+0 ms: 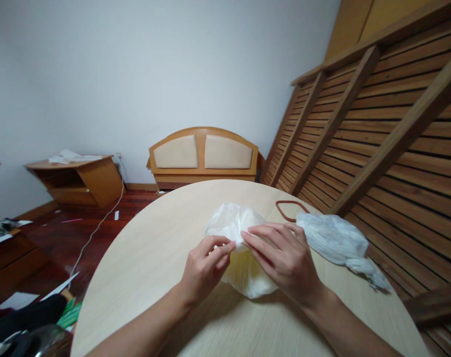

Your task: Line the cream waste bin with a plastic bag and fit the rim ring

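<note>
In the head view, 1 left hand [206,263] and 1 right hand [287,254] are narrowly pinching 1 white, yellow-tinged, rounded plastic bag [243,265], sitting on 1 round, pale wooden table [151,258]. From it, 1 knotted, greyish-white plastic bag [335,239] is lying towards 3 o'clock, 1 brown, angular ring [280,210] towards 2.

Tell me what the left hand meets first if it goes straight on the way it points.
The left hand would likely meet the bag at its fingertips first; the right hand seems next, though depth is unclear.
</note>
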`<state>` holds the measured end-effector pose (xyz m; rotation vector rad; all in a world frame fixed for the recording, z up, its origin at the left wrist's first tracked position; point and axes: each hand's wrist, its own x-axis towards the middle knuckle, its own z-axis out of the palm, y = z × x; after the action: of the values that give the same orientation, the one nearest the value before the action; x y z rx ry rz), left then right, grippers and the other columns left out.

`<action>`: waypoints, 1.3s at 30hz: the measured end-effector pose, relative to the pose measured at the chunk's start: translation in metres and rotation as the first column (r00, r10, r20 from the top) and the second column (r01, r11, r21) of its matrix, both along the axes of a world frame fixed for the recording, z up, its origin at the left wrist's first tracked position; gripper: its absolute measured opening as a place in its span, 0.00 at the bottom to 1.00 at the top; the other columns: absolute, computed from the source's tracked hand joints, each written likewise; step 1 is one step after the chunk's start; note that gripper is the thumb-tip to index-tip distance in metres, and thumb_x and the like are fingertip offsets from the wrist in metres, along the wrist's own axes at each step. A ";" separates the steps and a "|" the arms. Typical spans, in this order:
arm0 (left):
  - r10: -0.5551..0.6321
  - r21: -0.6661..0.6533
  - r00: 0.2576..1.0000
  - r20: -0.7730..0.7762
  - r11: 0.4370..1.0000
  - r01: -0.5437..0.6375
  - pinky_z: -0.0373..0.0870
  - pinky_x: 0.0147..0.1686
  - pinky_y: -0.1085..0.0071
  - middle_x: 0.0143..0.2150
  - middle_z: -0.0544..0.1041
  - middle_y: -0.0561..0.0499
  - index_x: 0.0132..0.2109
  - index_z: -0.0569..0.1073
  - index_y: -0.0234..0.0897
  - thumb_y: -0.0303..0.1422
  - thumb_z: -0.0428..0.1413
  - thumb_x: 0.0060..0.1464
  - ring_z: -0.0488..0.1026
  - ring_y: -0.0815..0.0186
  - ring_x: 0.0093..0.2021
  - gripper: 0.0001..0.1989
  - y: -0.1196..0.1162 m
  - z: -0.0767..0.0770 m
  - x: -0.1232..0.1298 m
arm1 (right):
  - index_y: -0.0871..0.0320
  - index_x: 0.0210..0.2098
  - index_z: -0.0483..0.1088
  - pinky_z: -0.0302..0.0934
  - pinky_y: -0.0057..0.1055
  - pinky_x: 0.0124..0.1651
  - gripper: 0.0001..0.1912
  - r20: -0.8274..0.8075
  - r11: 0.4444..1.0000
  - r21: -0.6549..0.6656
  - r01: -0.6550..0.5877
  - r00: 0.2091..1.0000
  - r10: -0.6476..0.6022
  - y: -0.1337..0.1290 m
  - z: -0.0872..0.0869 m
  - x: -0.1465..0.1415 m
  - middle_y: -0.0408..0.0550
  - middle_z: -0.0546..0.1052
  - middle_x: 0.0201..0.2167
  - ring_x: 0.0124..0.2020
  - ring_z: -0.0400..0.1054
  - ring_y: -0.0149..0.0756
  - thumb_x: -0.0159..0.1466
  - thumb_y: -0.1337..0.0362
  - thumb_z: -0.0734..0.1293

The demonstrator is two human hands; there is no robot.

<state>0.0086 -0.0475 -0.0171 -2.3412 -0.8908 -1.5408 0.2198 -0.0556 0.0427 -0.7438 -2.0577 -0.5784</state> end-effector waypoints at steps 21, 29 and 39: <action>0.070 -0.234 0.997 0.028 0.970 -0.062 0.75 0.49 0.55 0.50 0.75 0.42 0.54 0.71 0.38 0.30 0.55 0.56 0.73 0.55 0.50 0.18 -0.001 0.010 -0.011 | 0.56 0.52 0.74 0.69 0.39 0.47 0.12 -0.089 0.995 -0.090 0.045 0.995 -0.053 0.026 -0.020 0.011 0.52 0.80 0.43 0.43 0.74 0.41 0.72 0.69 0.63; 0.142 -0.134 0.990 0.016 0.981 -0.139 0.75 0.41 0.65 0.42 0.77 0.47 0.48 0.72 0.40 0.26 0.56 0.61 0.75 0.61 0.42 0.09 0.005 0.009 -0.006 | 0.56 0.54 0.74 0.69 0.39 0.47 0.14 -0.049 0.995 -0.097 -0.008 0.999 0.003 0.013 -0.021 -0.001 0.51 0.81 0.44 0.44 0.74 0.40 0.71 0.70 0.64; 0.154 -0.145 0.988 0.009 0.978 -0.151 0.75 0.47 0.60 0.48 0.76 0.44 0.54 0.69 0.38 0.27 0.59 0.56 0.74 0.57 0.48 0.18 0.000 0.015 -0.008 | 0.57 0.52 0.75 0.69 0.38 0.47 0.12 -0.095 0.998 -0.056 0.028 0.995 -0.033 0.018 -0.017 0.005 0.51 0.81 0.43 0.43 0.75 0.40 0.71 0.70 0.65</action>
<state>0.0006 -0.0475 -0.0025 -2.2935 -1.1939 -1.4863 0.2246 -0.0381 0.0255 -0.8208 -1.9832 -0.4951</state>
